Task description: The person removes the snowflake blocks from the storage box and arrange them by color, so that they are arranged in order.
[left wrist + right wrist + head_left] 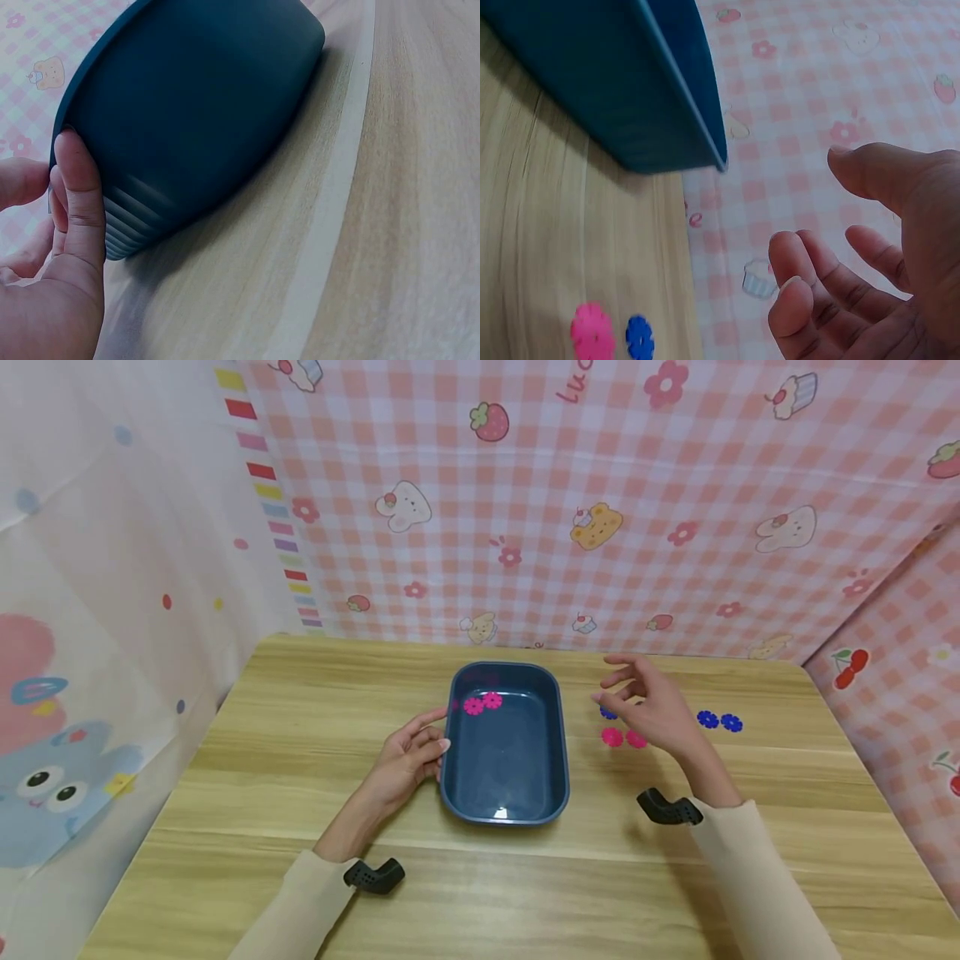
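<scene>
A dark blue rectangular plastic tray (510, 764) with rounded corners stands on the wooden table. My left hand (408, 758) holds its left side, the thumb at the rim; the left wrist view shows the rim pinched between thumb and fingers. Inside the tray lie two pink flower-shaped pieces (474, 706) near the far left. To the right of the tray my right hand (651, 706) hovers with fingers loosely bent and nothing between them. Under it are two pink flower-shaped pieces (612, 737) and a blue flower-shaped piece (608, 712), partly hidden by the hand.
Farther right on the table (525, 893) lie two more blue flower-shaped pieces (707, 719), side by side. A pink checked cloth (450, 560) hangs along the table's back edge, and a white printed cloth (150, 527) hangs at the left. Black wrist mounts (375, 877) sit on both sleeves.
</scene>
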The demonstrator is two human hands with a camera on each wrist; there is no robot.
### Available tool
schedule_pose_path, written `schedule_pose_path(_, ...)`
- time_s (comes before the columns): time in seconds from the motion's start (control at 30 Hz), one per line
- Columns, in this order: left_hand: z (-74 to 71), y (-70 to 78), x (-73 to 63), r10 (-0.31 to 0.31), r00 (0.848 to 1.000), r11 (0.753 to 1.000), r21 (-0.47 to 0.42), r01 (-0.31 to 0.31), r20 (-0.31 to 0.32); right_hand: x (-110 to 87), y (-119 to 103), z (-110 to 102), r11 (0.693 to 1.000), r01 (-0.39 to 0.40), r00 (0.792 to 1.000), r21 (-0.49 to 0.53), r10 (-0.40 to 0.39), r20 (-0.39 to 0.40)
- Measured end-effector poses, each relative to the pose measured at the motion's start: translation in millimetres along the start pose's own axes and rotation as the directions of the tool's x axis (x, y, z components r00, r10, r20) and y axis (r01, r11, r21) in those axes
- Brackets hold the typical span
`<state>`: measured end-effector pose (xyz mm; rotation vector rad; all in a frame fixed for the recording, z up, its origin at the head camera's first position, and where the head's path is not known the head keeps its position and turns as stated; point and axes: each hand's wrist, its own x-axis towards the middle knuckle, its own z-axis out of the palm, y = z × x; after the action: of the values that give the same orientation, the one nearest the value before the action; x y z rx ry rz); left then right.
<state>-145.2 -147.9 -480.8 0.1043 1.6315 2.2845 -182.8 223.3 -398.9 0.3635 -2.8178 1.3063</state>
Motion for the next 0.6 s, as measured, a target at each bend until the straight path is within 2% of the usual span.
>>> schedule_pose_path(0.6, 0.1, 0.8, -0.6, 0.0, 1.0, 1.0, -0.002, 0.0, 0.002, 25.5, -36, 33, 1.0, 0.006, 0.996, -0.015, -0.005, 0.09)
